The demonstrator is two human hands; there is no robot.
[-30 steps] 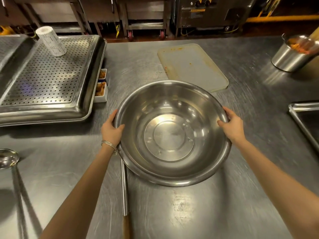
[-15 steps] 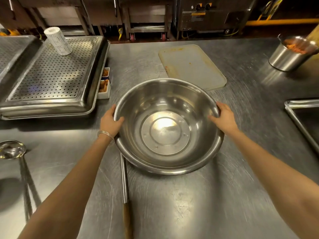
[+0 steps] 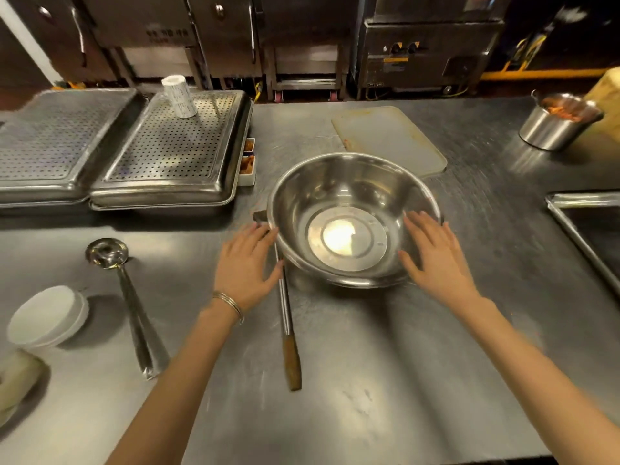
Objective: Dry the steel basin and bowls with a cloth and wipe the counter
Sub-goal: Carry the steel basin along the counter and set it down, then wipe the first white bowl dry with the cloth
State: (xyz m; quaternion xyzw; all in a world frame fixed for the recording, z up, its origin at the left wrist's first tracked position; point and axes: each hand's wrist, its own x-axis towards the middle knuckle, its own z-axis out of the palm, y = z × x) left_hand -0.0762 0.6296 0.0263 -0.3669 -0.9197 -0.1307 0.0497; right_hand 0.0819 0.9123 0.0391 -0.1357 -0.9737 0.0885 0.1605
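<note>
Grip: left hand and right hand spread wide, holding nothing, either side of steel basin | basin upright on worktop | step: drying not begun | next — needs a cloth, none in view

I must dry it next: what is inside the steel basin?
The basin looks empty: bare steel, one bright reflection. The right hand covers part of its right wall.

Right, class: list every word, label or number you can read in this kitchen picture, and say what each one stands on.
None can be read.
Cabinet door: pale lettering, too blurred.
White roll: rows of print, too small.
Yellow label on the appliance: too blurred.
</note>
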